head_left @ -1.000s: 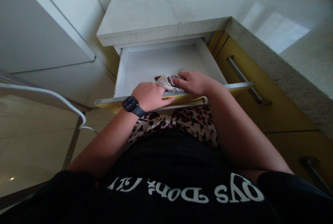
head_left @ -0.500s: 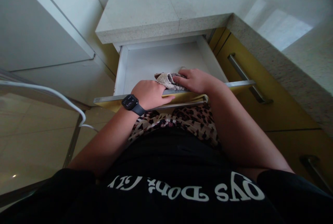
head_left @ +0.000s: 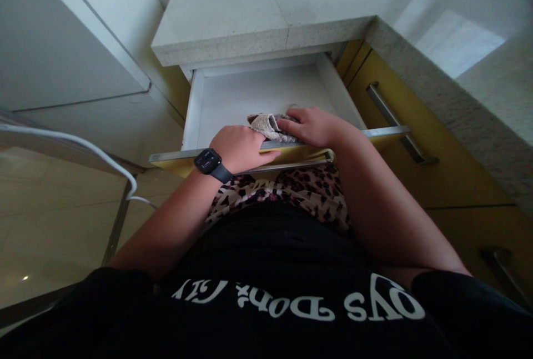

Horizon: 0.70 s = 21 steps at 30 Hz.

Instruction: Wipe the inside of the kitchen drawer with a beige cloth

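A white drawer (head_left: 233, 100) stands pulled out below a pale stone counter. My left hand (head_left: 239, 148), with a black watch on the wrist, is closed over the drawer's front edge. A crumpled beige cloth (head_left: 266, 125) lies at the front of the drawer. My right hand (head_left: 310, 125) lies on that cloth, fingers bent and pressing it down against the drawer floor. The part of the cloth under my palm is hidden.
The stone counter (head_left: 250, 9) runs on to the right above yellow cabinet fronts with a long metal handle (head_left: 393, 123). A white cable (head_left: 83, 150) hangs at the left over a tiled floor. A grey cabinet side stands at the upper left.
Both hands and the cloth stay where they were in the drawer. The view has shifted slightly; nothing else has visibly moved.
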### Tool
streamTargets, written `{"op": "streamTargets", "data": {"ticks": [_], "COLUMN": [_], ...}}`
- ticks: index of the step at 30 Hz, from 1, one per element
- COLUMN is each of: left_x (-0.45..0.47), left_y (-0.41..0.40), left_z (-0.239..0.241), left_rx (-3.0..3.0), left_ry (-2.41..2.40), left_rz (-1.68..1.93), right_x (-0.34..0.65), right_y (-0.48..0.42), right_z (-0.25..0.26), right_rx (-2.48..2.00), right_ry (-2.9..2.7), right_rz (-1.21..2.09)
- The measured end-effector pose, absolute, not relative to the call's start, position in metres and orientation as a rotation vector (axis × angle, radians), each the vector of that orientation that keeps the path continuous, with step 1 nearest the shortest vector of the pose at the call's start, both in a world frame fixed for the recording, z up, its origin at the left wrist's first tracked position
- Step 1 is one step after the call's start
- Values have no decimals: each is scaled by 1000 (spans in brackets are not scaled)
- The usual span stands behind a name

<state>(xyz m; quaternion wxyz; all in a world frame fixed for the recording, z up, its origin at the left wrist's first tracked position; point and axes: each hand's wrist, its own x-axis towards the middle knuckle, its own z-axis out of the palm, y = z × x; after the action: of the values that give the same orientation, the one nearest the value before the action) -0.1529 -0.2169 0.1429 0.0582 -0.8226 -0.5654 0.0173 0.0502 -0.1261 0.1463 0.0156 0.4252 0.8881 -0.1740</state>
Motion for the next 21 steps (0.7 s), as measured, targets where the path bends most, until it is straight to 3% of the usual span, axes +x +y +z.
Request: {"op": "streamTargets", "data": {"ticks": [21], "left_x": [-154], "left_y": [-216], "left_z": [140], "left_rx": [-2495], "left_ry": [-1752], "left_rz": [53], "right_x": [49], "right_y": [-129], "right_z": [147], "right_rx": [1419], "right_ry": [2725], "right_rz": [-568]}}
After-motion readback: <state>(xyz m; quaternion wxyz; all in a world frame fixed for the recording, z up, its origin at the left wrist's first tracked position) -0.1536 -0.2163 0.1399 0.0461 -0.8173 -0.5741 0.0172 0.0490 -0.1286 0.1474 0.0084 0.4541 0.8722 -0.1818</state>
